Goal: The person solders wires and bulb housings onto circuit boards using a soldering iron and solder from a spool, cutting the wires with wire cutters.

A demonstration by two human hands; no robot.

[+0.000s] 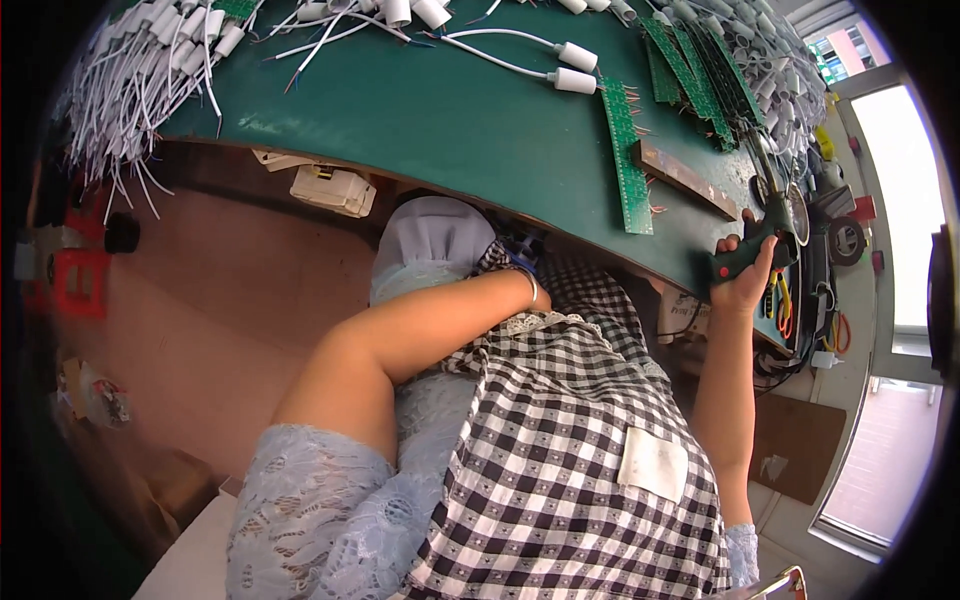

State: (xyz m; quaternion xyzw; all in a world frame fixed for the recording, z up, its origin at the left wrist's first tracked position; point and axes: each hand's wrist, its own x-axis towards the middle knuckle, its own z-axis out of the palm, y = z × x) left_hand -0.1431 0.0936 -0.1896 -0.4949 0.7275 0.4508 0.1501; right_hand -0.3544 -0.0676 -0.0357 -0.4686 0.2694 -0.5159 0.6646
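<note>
My right hand (742, 288) is at the right end of the green workbench, its fingers wrapped round a dark green pistol-shaped tool (738, 260) with a red spot on its grip. The tool's exact kind is not clear. My left hand (541, 298), with a bracelet at the wrist, rests at my lap against the checked apron (560, 450); its fingers are hidden. A long green circuit board (627, 165) with short wires along one side lies on the bench, left of the tool. Beside that board is a narrow brown bar (685, 178).
Two white lamp holders (574, 80) with white cables lie by the board. More green boards (690, 75) are stacked at the back right. White cabled holders are heaped at the back left (160, 60). Orange-handled pliers (783, 308) hang near the right edge. A red stool (80, 280) stands left.
</note>
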